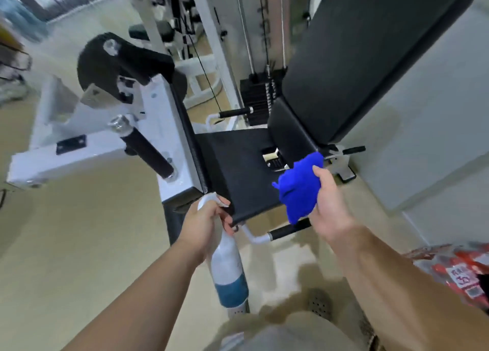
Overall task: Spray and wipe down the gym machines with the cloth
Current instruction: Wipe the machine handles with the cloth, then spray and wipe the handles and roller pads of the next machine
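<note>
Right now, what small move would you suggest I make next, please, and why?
Probably spray the seat pad: your left hand holds the spray bottle with its nozzle at the pad's front edge, while your right hand grips the blue cloth over it.

Seat pad [238,170] top is lying unobstructed from above and from its front edge. White frame arm [164,128] is walling off the seat's left side, and its black grip [148,152] is jutting out over the floor [79,244] lane there. Backrest [370,54] is closing the rear right. Weight stack [258,96] is blocking behind. Front handle [285,231] is protruding below the seat edge. Left hand [203,223] holding spray bottle [227,266] and right hand [330,199] holding cloth [299,189] are occupying the front corners.
</note>
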